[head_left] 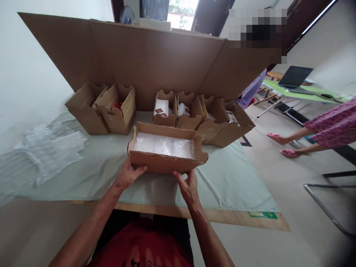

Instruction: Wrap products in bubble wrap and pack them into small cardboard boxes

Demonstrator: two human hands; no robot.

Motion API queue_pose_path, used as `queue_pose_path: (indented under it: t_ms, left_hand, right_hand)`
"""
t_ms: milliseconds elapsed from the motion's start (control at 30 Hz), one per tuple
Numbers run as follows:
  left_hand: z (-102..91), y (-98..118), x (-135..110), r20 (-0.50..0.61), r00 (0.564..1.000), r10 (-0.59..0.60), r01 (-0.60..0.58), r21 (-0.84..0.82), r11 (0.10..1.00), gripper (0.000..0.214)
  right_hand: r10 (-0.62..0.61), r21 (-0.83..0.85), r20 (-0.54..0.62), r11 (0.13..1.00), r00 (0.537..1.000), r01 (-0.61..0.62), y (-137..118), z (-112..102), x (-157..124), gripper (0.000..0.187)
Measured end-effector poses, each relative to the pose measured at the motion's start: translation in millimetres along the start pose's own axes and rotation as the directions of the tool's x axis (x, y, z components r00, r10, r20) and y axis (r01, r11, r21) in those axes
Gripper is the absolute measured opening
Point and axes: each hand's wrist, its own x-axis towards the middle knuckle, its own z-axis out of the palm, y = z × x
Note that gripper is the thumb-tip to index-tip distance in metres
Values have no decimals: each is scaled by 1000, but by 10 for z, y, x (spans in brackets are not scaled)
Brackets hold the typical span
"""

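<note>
Box (162, 165) pinched by our left hand (130, 175) and right hand (189, 185), bubble wrap (165, 146) just beyond; likely positioning, next move needs level grips

No word, brand or number can be read with certainty. On the green label (263, 215) at the bench's (222, 189) near edge, close to its right corner, any print is too small to make out. Dark lettering on the red shirt (139, 241), before the near edge, is cut off by the frame, one character resembling an "A". Toward the far edge, the white box (162, 106) bears a brown diamond-like mark and small illegible specks.
</note>
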Motion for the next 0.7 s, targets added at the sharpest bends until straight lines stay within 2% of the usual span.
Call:
queue_pose_path:
  t_ms: [100, 200, 300, 367, 500, 700]
  left_hand:
    - [-60, 52, -54, -27, 1000, -7, 7, 2, 1000, 65]
    - [-17, 130, -116, -53, 998, 22, -22, 3, 1000, 62]
    - [97, 215, -186, -2, 998, 67, -67, -12, 998, 56]
    - [134, 256, -233, 8, 996, 90, -90, -19, 996, 54]
    - [110, 276, -342, -10, 995, 102, -102, 17, 995, 55]
    - [151, 276, -364, 18, 990, 137, -137, 15, 990, 57]
  right_hand:
    - [-25, 3, 30, 1000, 999, 25, -94, 17, -10, 48]
    - [-32, 27, 52, 999, 998, 31, -127, -43, 12, 50]
    - [-6, 4, -7, 1000, 1000, 6, -124, -148, 28, 52]
    - [-4, -10, -1, 1000, 1000, 4, -126, -181, 36, 52]
    - [-28, 19, 63, 999, 998, 27, -140, -189, 70, 52]
    - [10, 5, 23, 1000, 1000, -11, -192, -301, 101, 53]
